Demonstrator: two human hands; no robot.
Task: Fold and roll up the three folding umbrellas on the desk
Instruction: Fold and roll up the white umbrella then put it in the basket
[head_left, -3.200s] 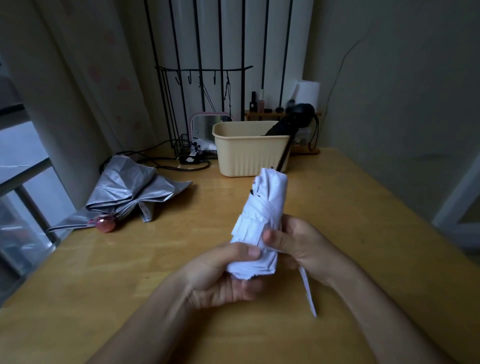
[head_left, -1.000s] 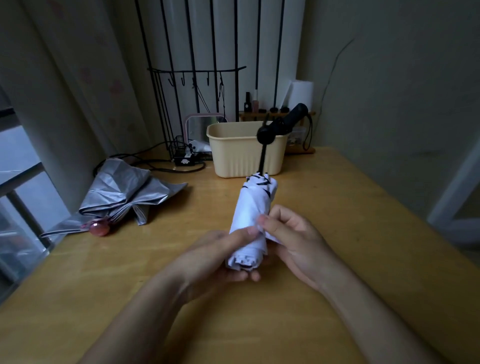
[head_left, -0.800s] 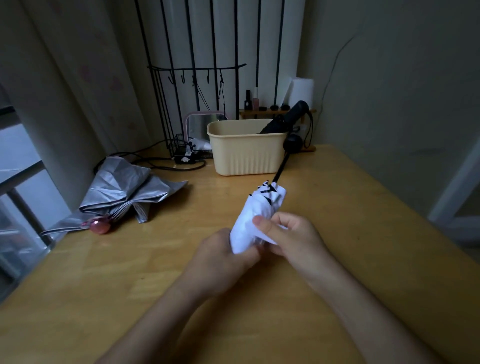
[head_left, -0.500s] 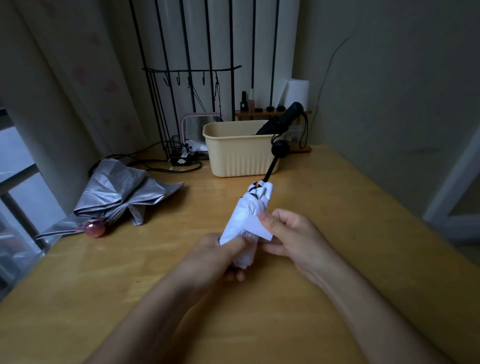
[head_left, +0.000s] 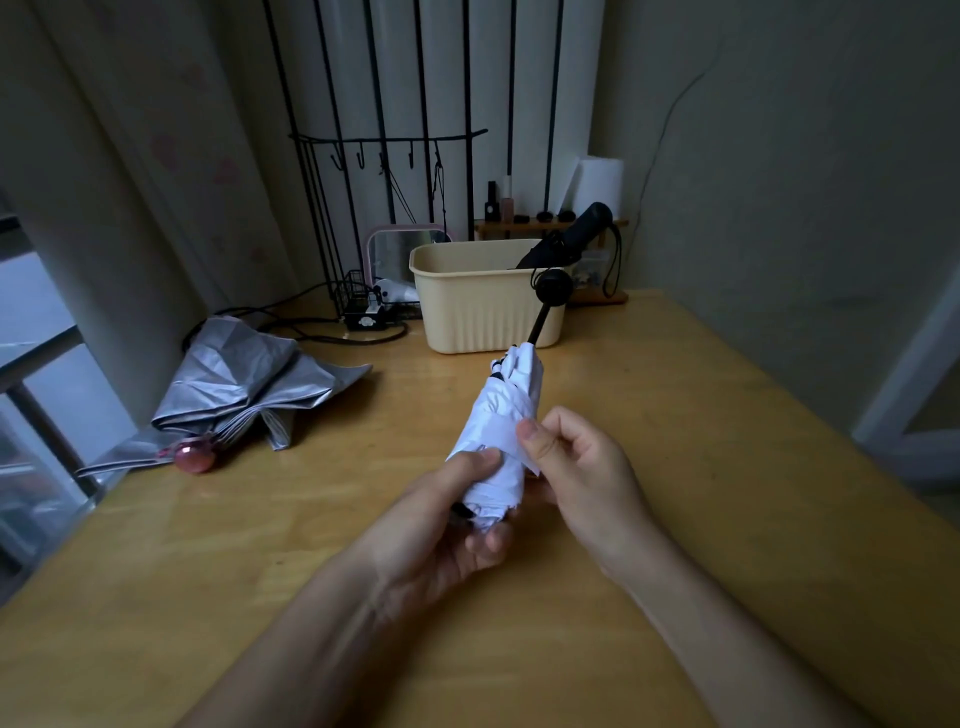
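A white folding umbrella (head_left: 506, 410), rolled into a tight bundle, is held above the wooden desk (head_left: 675, 467) with its black handle (head_left: 551, 288) pointing away from me. My left hand (head_left: 447, 525) grips its lower end, thumb on top. My right hand (head_left: 576, 467) pinches the white closing strap against the bundle's side. A silver umbrella (head_left: 249, 389) with a pink handle lies loosely collapsed on the desk at the left. A black rolled umbrella (head_left: 571, 241) sticks out of the beige basket (head_left: 478, 306).
The basket stands at the back middle of the desk. Behind it are a black wire rack (head_left: 384, 218), a pink mirror, cables, and a small wooden shelf with bottles. A window lies to the left and a wall to the right.
The white bundle has been turned and rolled tighter. The strap that hung loose below it 3.2 s ago is now pinched by my right hand against the side. The handle has swung slightly.
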